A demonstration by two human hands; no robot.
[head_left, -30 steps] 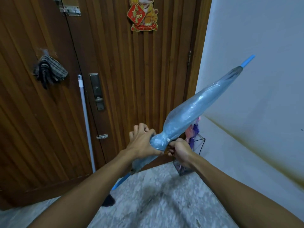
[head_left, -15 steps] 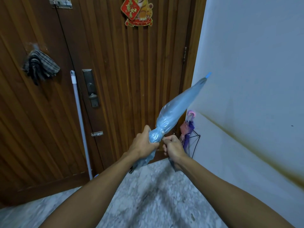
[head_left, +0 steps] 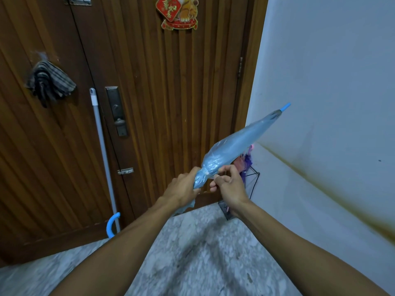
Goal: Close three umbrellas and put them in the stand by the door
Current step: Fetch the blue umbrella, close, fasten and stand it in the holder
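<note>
A folded translucent blue umbrella [head_left: 235,144] slants up to the right, its blue tip near the white wall. My left hand [head_left: 181,189] is wrapped around its gathered canopy low down. My right hand [head_left: 228,184] pinches the umbrella's closing strap beside a small white snap. The umbrella's curved blue handle [head_left: 112,224] shows below my left forearm. Behind my right hand stands a black wire umbrella stand [head_left: 253,184] in the corner by the door, holding pink and purple umbrellas [head_left: 244,162].
A brown wooden door [head_left: 171,92] fills the front, with a lock plate [head_left: 116,110] and a red paper ornament [head_left: 177,12]. A grey mop pole [head_left: 102,154] leans on it beside a hanging striped cloth [head_left: 50,82]. The white wall [head_left: 331,82] is at right; the floor is marble.
The umbrella has swung lower, pointing more to the right. My right hand has come off the canopy and now pinches the strap. The curved handle has come into sight.
</note>
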